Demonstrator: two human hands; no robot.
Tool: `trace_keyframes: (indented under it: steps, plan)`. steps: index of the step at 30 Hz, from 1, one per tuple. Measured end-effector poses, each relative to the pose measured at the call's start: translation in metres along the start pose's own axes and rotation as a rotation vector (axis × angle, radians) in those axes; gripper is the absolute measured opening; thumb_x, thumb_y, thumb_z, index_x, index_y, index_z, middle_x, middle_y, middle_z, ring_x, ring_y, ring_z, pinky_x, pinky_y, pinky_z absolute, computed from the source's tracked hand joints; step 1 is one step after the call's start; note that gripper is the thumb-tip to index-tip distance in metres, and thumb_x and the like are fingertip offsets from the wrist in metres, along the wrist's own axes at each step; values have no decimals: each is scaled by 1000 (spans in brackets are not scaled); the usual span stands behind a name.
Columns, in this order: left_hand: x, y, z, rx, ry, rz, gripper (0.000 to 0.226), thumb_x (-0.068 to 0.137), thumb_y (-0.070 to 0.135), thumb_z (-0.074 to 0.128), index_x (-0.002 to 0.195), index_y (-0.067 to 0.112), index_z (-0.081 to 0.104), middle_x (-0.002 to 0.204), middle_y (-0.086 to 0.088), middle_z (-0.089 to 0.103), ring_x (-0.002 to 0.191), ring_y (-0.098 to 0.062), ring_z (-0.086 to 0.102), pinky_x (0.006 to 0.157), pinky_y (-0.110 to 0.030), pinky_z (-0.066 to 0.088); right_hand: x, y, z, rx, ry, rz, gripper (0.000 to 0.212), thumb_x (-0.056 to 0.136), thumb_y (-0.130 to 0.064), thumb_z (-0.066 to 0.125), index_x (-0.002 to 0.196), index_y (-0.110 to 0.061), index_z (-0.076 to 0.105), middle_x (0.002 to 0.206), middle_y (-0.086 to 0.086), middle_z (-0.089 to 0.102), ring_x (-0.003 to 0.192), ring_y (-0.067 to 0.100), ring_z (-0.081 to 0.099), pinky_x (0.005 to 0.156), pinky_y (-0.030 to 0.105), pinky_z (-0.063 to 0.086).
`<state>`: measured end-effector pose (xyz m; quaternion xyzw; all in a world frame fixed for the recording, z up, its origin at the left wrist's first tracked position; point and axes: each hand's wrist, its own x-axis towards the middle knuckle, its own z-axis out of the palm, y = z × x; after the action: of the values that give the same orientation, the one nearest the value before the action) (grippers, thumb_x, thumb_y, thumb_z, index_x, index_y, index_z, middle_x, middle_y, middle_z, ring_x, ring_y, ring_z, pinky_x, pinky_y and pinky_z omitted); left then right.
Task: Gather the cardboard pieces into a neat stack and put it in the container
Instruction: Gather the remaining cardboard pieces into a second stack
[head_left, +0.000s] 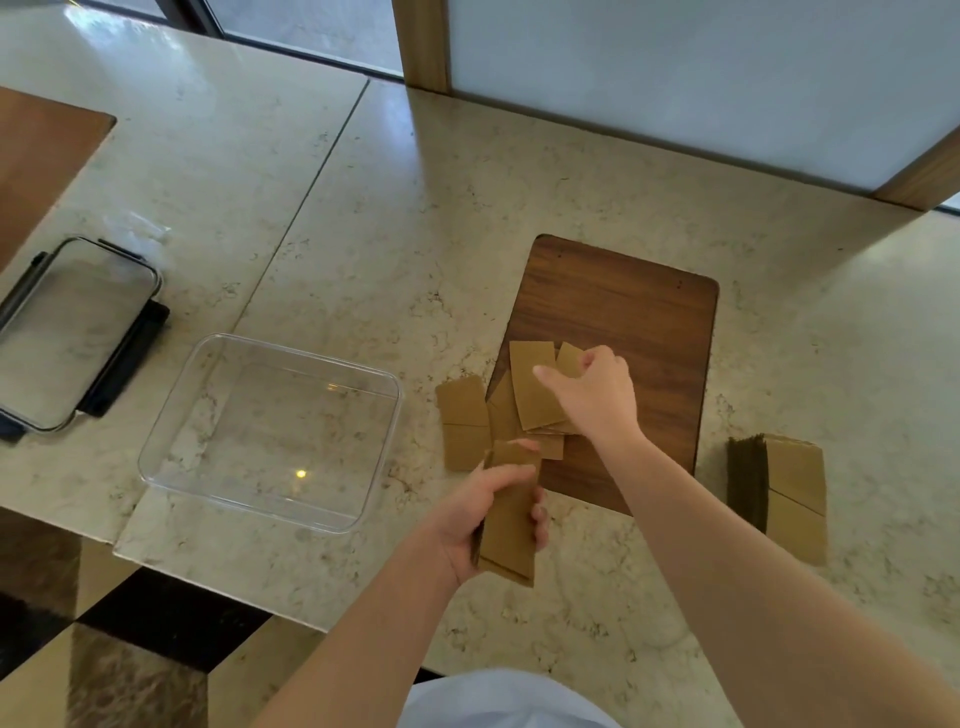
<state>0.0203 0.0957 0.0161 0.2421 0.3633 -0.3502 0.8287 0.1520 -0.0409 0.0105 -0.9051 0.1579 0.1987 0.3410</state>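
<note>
My left hand (485, 512) grips a small stack of brown cardboard pieces (511, 525) above the counter's front part. My right hand (597, 395) reaches over a loose pile of cardboard pieces (532, 392) on the dark wooden board (634, 332); its thumb and fingers pinch one tilted piece (569, 358) at the pile's right side. One cardboard piece (464, 423) lies half off the board's left edge, on the counter. The clear plastic container (387, 410) stands open to the left of the pile with nothing inside.
A taller stack of cardboard (779, 493) sits on the counter to the right of the board. The container's lid (78, 327) with black clips lies at the far left. The stone counter's edge (208, 587) runs diagonally at the lower left, above a chequered floor.
</note>
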Motion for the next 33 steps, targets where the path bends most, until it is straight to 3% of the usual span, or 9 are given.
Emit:
trace_keyframes:
  steps: [5,8,11,14,19,24,27,31,33]
  plan:
    - [-1,2,-11,-239,60,140,41,86,12,73,126,19,64,107,-25,69,79,-37,70,65,-42,57,4,-7,36,-401,74,-80,80,81,-56,79,140,-11,47,140,13,51,131,35,45,107,50,40]
    - [-1,1,-23,-282,29,213,52,83,-3,63,127,25,69,99,-24,72,80,-37,69,69,-47,58,0,-4,35,-227,-7,-98,47,93,-36,71,127,-10,51,117,11,66,102,31,65,81,44,55]
    - [0,2,-25,-201,104,278,32,101,12,58,120,32,74,91,-18,68,73,-30,66,65,-43,57,-21,1,23,-32,-42,-155,20,103,-33,54,108,-13,55,87,3,66,72,22,66,58,37,52]
    - [4,7,-14,-33,285,394,17,104,33,60,117,31,71,98,-18,68,77,-31,71,63,-41,59,-56,8,16,-129,5,-277,27,108,-31,44,84,-20,47,77,-3,57,63,12,55,54,30,42]
    - [10,11,9,192,368,452,30,100,60,50,120,44,66,113,-3,76,96,-26,77,72,-44,66,-106,12,21,-199,20,-376,30,107,-28,46,78,-21,48,82,-5,46,63,5,44,54,21,31]
    - [11,14,13,83,271,434,44,102,61,42,126,30,62,112,-15,73,92,-31,73,72,-47,63,-96,17,-4,541,-160,149,15,101,-25,60,98,-11,63,95,8,71,80,28,64,76,40,56]
    - [7,9,16,30,292,489,55,85,63,63,126,26,64,106,-20,68,84,-30,72,66,-43,62,-86,18,-20,1067,-132,462,16,95,-11,65,110,-13,65,85,3,75,70,15,73,64,30,53]
    - [9,1,19,229,315,726,73,64,59,91,127,37,60,102,-1,76,94,-23,77,72,-35,63,-85,11,-16,1451,-185,706,16,98,-6,61,113,-6,64,93,16,80,76,25,80,61,33,60]
    - [13,1,23,442,361,810,77,58,53,95,125,52,56,101,19,75,92,-8,76,73,-25,61,-94,9,-7,1443,-315,775,12,98,-11,60,103,-2,65,78,10,77,60,18,73,46,25,53]
